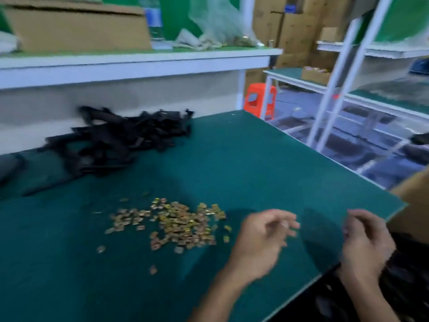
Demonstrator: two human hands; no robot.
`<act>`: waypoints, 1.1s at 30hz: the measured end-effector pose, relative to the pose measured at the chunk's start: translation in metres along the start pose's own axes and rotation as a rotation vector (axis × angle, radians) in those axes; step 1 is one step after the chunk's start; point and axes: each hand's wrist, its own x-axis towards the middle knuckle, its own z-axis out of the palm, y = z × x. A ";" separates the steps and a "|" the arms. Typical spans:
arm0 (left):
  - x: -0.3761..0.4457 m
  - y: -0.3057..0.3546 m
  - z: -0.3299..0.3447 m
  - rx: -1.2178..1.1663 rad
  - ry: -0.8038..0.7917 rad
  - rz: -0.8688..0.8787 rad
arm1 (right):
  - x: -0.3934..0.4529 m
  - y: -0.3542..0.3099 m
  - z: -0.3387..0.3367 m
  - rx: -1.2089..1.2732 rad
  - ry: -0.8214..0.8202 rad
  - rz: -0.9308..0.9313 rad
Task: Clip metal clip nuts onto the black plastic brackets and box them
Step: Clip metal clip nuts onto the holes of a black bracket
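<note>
Both hands, left hand point(260, 238) and right hand point(364, 238), are hovering over the green bench point(232, 159) beside the scattered brassy metal clip nuts point(171, 223), fingers loosely curled (too blurry to tell if they're holding anything).

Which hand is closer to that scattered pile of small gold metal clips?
The left hand. It hovers just right of the pile of gold metal clips, while the right hand is farther right, at the green table's edge.
</note>
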 end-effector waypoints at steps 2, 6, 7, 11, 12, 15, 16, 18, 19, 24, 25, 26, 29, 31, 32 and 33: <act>-0.002 0.000 -0.057 0.022 0.277 0.035 | 0.004 -0.011 0.047 -0.116 -0.320 -0.001; -0.022 -0.017 -0.142 -0.043 0.710 0.123 | -0.018 -0.018 0.146 -0.343 -0.836 -0.146; -0.028 -0.023 -0.155 -0.085 0.780 0.124 | -0.027 -0.021 0.173 -0.392 -0.944 -0.216; -0.032 -0.030 -0.175 -0.341 0.894 0.145 | -0.043 -0.020 0.276 -0.397 -1.174 -0.225; -0.030 -0.030 -0.175 -0.353 0.902 0.128 | -0.045 -0.018 0.303 -0.347 -1.195 -0.127; -0.027 -0.031 -0.173 -0.317 0.864 0.075 | -0.059 -0.021 0.373 -0.199 -1.152 0.260; -0.027 -0.031 -0.173 -0.297 0.849 0.060 | -0.062 -0.019 0.392 -0.165 -1.113 0.308; -0.028 -0.033 -0.175 -0.251 0.832 0.053 | -0.064 -0.014 0.421 -0.142 -1.060 0.336; -0.027 -0.033 -0.174 -0.234 0.822 0.052 | -0.064 -0.012 0.431 -0.128 -1.040 0.376; -0.028 -0.031 -0.174 -0.193 0.768 0.017 | -0.051 -0.011 0.455 -0.069 -1.089 0.590; -0.029 -0.031 -0.174 -0.195 0.761 0.016 | -0.048 -0.014 0.453 -0.027 -1.084 0.598; -0.029 -0.030 -0.174 -0.198 0.754 0.017 | -0.044 -0.019 0.449 0.030 -1.065 0.598; -0.029 -0.028 -0.175 -0.179 0.773 0.042 | -0.040 -0.033 0.426 0.202 -0.999 0.620; -0.029 -0.029 -0.174 -0.179 0.793 0.047 | -0.042 -0.041 0.403 0.251 -0.941 0.602; -0.030 -0.030 -0.174 -0.185 0.794 0.054 | -0.044 -0.045 0.390 0.276 -0.909 0.587; -0.030 -0.031 -0.174 -0.196 0.792 0.061 | -0.047 -0.049 0.376 0.299 -0.885 0.576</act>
